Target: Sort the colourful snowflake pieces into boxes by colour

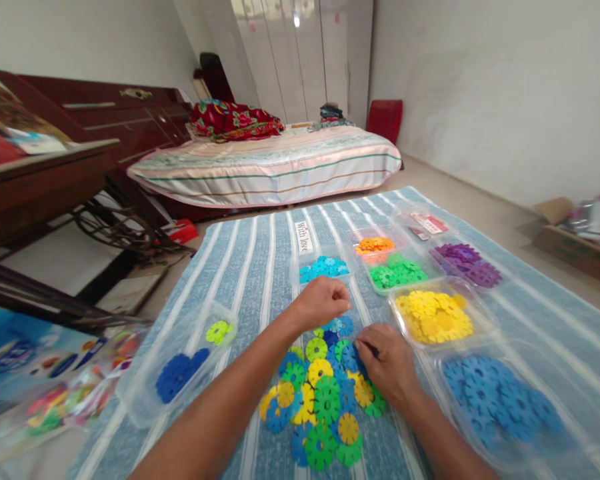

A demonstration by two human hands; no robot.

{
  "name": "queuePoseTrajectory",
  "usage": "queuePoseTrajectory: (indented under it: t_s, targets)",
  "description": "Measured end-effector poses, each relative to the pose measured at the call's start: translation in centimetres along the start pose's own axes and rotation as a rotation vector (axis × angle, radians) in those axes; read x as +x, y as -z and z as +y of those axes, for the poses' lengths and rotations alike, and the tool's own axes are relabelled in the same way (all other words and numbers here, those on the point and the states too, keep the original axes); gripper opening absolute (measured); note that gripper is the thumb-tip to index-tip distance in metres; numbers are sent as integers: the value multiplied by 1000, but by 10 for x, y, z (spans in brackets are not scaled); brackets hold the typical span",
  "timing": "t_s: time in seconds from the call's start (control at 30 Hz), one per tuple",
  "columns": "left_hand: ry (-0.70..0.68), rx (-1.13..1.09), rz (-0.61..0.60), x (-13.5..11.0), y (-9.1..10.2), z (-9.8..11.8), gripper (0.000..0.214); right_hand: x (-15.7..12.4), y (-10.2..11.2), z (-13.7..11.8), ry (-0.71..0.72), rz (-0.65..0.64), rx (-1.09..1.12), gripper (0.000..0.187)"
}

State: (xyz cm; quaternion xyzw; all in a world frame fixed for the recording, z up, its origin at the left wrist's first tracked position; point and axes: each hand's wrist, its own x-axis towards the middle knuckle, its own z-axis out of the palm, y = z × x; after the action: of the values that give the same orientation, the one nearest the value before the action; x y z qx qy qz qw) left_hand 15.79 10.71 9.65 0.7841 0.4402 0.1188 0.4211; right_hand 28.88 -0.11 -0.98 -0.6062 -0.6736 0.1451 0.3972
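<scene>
Multicoloured, notched, round plastic discs lie piled before you on blue-and-white striped cloth.
Your left hand curls above the pile's far end, your right hand at its right edge; whether either grips anything, I cannot tell.

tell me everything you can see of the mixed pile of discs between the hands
The mixed pile is a loose heap of round, notched, flower-like discs in green, lime, yellow and several blues, which look like thin plastic. They mostly lie flat and overlap on the striped cloth, with some lower ones partly hidden. The right hand has its fingers at the pile's right edge; the left hand is by its far end, contact unclear.
</scene>
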Motion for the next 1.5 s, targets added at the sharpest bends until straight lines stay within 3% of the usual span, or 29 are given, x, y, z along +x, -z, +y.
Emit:
queuePoseTrajectory:
  t_s: [0.17, 0.37, 0.5, 0.7, 1.0, 1.13, 1.3, 1.5]
  targets:
    - [47, 486, -77, -35, 6, -35, 5, 0, 0, 0, -2, 7, -28, 18]
    - [108, 598, -105, -51, 2, -46, 3, 0, 0, 1, 18, 13, -47, 19]
    - [109, 535, -95, -51, 0, -47, 3, -1, 1, 2, 19, 13, -37, 19]
    - [195, 198, -45, -50, -1, -61, 8, -1, 1, 2, 6, -11, -30, 18]
    - [219, -24, -6, -57, 0, -79, 14, -3, 1, 3, 19, 0, -33, 18]
    - [182, -12, 26, -68, 16, -69, 15, -3, 0, 8, 42, -9, -44, 19]
    - [238, -99, 140, -95, 57, -58, 20, -5, 0, 8, 35, -15, -47, 19]
    - [402, 108, 346, -128, 105, -83, 21, -8, -1, 6, 13, -9, -28, 20]
